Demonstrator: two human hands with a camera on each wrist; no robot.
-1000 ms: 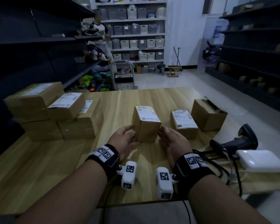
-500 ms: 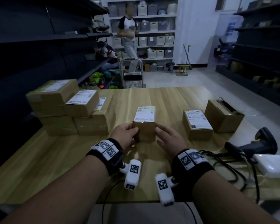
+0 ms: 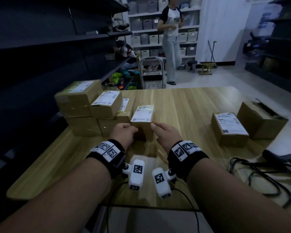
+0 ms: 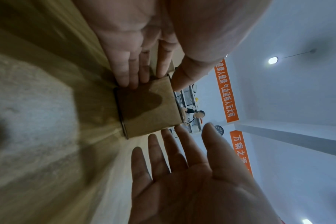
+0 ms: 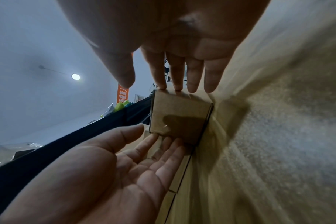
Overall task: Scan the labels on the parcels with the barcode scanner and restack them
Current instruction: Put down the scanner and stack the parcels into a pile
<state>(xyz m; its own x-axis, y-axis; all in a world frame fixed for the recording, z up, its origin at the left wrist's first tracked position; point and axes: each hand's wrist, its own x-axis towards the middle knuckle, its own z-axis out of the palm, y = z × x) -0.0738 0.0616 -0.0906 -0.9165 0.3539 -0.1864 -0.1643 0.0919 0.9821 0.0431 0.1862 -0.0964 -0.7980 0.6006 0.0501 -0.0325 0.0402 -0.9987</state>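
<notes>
A small brown parcel [image 3: 142, 122] with a white label on top stands on the wooden table [image 3: 183, 105], close beside the stack of parcels [image 3: 92, 113] at the left. My left hand [image 3: 124, 134] lies flat against its left side, fingers straight [image 4: 132, 75]. My right hand [image 3: 164, 134] touches its right side with straight fingertips [image 5: 171, 88]. Two more parcels, one labelled [image 3: 229, 128] and one plain [image 3: 260, 120], sit at the right. The black barcode scanner [image 3: 282, 157] lies at the right edge, mostly cut off.
Black cables [image 3: 259, 172] trail over the table's right front. Dark shelving [image 3: 57, 47] runs along the left. A person [image 3: 170, 39] stands beyond the table near a step stool [image 3: 152, 73] and white shelves of bins.
Both hands have slid the small parcel leftward, away from the right-hand parcels and up beside the stack. The person at the back has walked into view.
</notes>
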